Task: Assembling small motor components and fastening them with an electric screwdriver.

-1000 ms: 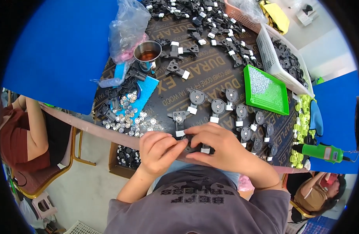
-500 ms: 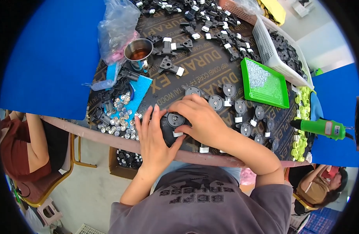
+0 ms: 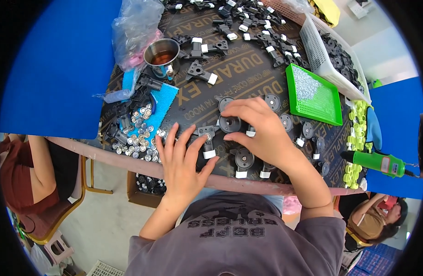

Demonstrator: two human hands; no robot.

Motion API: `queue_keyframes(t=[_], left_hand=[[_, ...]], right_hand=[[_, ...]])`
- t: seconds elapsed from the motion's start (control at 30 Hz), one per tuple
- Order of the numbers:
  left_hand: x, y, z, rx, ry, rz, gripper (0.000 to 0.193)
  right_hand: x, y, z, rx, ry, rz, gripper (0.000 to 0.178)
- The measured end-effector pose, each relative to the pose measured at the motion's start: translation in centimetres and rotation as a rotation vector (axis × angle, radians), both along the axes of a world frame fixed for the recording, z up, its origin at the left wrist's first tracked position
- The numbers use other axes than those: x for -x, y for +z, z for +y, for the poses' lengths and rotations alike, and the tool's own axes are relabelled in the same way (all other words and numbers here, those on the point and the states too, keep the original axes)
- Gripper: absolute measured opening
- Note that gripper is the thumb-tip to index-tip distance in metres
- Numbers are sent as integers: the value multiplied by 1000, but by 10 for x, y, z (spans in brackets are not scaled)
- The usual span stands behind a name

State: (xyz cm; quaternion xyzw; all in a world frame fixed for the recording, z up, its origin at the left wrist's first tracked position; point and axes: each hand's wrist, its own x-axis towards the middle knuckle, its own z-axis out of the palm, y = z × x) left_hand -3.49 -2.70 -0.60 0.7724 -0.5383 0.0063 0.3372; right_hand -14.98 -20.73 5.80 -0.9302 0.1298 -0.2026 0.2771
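My left hand (image 3: pixel 178 158) rests at the table's near edge with its fingers spread. Its index finger and thumb lie against a black plastic bracket (image 3: pixel 206 133) with a white end. A small silver round piece sits in the middle of that bracket. Just to the right, my right hand (image 3: pixel 264 131) pinches a black round disc (image 3: pixel 230 123) between thumb and fingers, by the bracket's upper right. Closer to me stands a black bracket with a disc on it (image 3: pixel 244 158). Several more such pieces spread to the right, partly behind my right hand and forearm.
Silver round pieces (image 3: pixel 139 122) lie by a blue cloth (image 3: pixel 164 103) on the left. A metal mug (image 3: pixel 162 46) holds brown liquid. At the right are a green tray (image 3: pixel 339 108), a white basket (image 3: pixel 311 43), yellow-green parts (image 3: pixel 357 119) and a green power tool (image 3: pixel 377 162).
My right hand has moved right, and the disc it holds is now beside the bracket instead of over it. The bracket's middle is uncovered. My left hand has barely moved.
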Motion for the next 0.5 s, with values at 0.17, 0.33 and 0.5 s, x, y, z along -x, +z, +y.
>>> queue_keyframes(t=[0.17,0.33,0.5], left_hand=[[0,-4,0,32,8,24,68],[2,-10,0,98,20,24,83],[2,-7,-2,123,33,36,87]], right_hand=[[-8,-9,5,-18,106,1,50],[-21,-15,19,-29,194,56,51],[-24,-19,19,-16,194,68,52]])
